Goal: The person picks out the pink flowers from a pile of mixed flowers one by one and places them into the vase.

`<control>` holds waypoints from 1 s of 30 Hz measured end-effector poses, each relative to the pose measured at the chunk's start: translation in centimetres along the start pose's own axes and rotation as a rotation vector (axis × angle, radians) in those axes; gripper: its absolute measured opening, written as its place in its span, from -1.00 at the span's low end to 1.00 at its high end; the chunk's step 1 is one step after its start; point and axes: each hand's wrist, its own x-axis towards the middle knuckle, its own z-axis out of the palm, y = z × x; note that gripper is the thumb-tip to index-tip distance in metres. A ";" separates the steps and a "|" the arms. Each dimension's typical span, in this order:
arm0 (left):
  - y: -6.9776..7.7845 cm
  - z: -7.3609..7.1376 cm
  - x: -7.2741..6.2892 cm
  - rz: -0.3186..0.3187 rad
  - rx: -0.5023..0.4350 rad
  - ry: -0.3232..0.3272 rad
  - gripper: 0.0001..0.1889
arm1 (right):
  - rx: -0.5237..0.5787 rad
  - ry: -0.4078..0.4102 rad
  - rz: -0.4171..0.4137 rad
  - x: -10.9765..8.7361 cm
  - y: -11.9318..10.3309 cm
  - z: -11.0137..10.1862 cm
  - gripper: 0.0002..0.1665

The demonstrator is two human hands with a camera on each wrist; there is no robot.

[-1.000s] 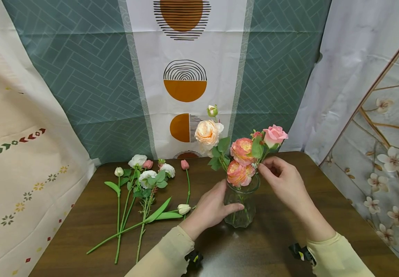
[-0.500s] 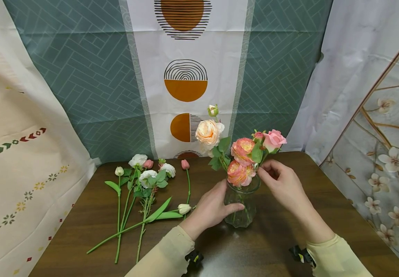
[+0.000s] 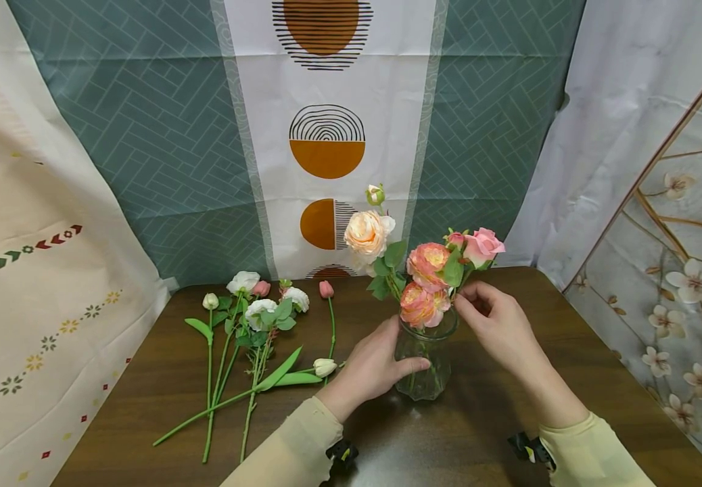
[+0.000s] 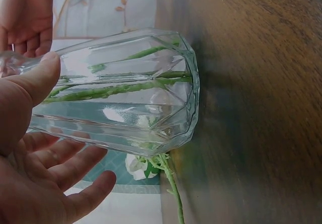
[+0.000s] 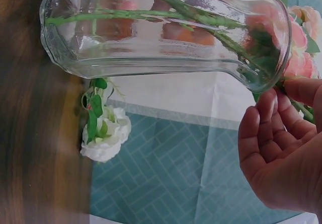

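Observation:
A clear glass vase stands upright on the table, holding coral peonies and a tall peach peony. My left hand grips its side, thumb across the front. At the right of the rim, my right hand pinches the stem below a pink rose with thumb and index finger. The right wrist view shows those fingertips right at the glass rim. Through the vase wall in the left wrist view, green stems reach toward the base.
On the left of the wooden table lie white peonies, white tulips and a pink tulip, some stems crossing. A patterned cloth hangs behind, and a floral panel stands to the right.
The pink rose has sunk slightly and shifted a little left toward the coral peonies, the right hand moving down slightly with it. The left hand keeps its place on the vase.

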 end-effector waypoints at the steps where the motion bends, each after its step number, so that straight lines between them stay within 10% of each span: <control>1: 0.0 0.0 0.0 0.000 -0.003 -0.001 -0.05 | 0.000 -0.001 0.002 0.0 0.0 0.0 -0.82; 30: -0.5 -2.6 -0.8 -0.012 0.001 -0.044 -0.20 | -0.028 0.011 0.020 -0.3 0.3 -0.3 -0.76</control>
